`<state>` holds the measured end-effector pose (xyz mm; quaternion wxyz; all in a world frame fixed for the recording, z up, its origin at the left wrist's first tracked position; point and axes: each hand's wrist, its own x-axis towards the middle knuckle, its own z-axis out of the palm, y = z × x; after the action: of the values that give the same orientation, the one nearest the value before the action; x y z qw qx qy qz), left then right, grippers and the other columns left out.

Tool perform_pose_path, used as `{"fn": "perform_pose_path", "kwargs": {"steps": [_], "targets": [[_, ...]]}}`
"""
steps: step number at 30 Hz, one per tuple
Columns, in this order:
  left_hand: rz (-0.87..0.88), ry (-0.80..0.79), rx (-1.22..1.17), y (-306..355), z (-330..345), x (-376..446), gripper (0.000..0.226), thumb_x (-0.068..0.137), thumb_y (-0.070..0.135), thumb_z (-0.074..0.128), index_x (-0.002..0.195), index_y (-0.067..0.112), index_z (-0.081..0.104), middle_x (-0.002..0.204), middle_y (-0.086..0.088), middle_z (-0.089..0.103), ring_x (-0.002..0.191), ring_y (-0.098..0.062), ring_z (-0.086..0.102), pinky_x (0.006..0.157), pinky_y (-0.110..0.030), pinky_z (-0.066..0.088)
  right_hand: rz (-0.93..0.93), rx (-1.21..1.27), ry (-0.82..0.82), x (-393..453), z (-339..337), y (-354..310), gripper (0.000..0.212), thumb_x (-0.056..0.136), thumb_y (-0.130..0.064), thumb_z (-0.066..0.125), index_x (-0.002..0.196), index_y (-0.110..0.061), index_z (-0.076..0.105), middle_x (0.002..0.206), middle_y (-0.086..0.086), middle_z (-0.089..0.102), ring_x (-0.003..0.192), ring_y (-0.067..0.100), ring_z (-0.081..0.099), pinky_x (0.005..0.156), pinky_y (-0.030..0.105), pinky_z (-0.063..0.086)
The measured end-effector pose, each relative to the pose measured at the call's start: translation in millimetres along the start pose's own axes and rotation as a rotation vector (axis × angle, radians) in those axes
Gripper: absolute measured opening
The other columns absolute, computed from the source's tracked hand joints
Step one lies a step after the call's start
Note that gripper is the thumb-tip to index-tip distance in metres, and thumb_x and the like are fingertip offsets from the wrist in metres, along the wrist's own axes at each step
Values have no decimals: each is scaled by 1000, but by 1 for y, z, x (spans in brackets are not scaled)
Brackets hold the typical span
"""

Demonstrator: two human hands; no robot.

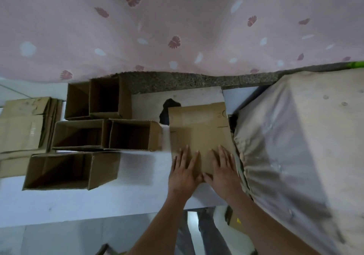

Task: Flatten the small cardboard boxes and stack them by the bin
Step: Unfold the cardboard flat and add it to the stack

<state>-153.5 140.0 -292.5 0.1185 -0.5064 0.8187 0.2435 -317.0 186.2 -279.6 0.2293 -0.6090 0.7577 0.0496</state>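
A flattened brown cardboard box (pixel 199 130) lies on the white surface, right beside a large object draped in grey-beige cloth (pixel 299 146). My left hand (pixel 184 173) and my right hand (pixel 222 171) rest palm down on the near end of it, fingers spread, side by side. To the left stand several open, unflattened small boxes: one at the back (pixel 100 97), two joined in the middle (pixel 106 134), one nearest me (pixel 69 171). I cannot tell which object is the bin.
A pile of flat cardboard (pixel 23 124) lies at the far left. A pink leaf-print cloth (pixel 177 24) hangs across the back above a speckled stone ledge (pixel 177 81). The white surface has a dark hole (pixel 167 108). The surface's front edge (pixel 118 213) runs below my wrists.
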Motion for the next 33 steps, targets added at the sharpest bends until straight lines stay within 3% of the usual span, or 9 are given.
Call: {"fn": "perform_pose_path", "kwargs": {"steps": [5,8,12,15,18,21,26,30,33], "targets": [[-33,-14,2,7,-6,2,85,93,72,38,158,38,-5,165,-3,-22,153,-28,-17,125,-46,-5,11,-39,-31,3,-5,-5,93,90,-60,54,159,-19,8,165,18,-1,153,32,1,124,49,4],[-109,-13,-58,18,-17,3,79,94,55,56,157,38,13,168,-9,-5,154,-35,-3,125,-52,7,29,17,10,5,-18,-9,75,94,-39,59,155,-16,22,163,18,13,151,32,14,122,45,20],[-453,47,-251,32,-32,4,78,95,33,63,155,28,13,157,-22,15,142,-42,26,115,-49,37,379,400,130,15,-33,0,67,92,-14,61,151,-6,30,152,19,32,138,36,34,113,45,37],[-609,50,-450,36,-43,6,86,93,34,68,155,14,12,149,-22,29,132,-41,38,111,-47,38,561,614,5,23,-39,12,46,93,-11,56,137,0,46,130,22,54,118,37,53,99,48,50],[-750,59,-722,34,-57,8,81,93,33,68,153,9,20,136,-20,51,126,-39,47,106,-48,44,631,718,109,21,-50,21,39,92,-5,56,130,0,52,121,22,62,108,37,62,89,42,55],[-712,40,-810,33,-76,0,62,93,34,70,139,7,39,130,-16,60,119,-35,58,103,-47,49,691,916,162,10,-64,27,47,92,-17,64,135,-3,49,124,18,62,106,34,63,87,39,55],[-560,95,-1025,42,-115,-28,67,89,28,75,141,14,36,136,-8,54,123,-30,55,105,-48,45,705,1066,240,-23,-85,32,57,88,-38,73,130,-10,48,107,3,57,91,26,56,76,34,46],[-510,210,-1129,36,-138,-71,62,85,31,79,132,25,39,125,1,52,118,-27,55,104,-54,47,583,1070,249,-50,-104,20,51,84,-48,73,120,-18,52,106,1,60,91,23,58,72,33,45],[-490,320,-1190,22,-149,-101,56,85,31,79,126,28,41,121,4,53,110,-22,57,98,-49,53,433,1065,271,-62,-120,-3,43,84,-47,74,111,-21,54,102,-1,61,82,12,58,62,27,42]]}}
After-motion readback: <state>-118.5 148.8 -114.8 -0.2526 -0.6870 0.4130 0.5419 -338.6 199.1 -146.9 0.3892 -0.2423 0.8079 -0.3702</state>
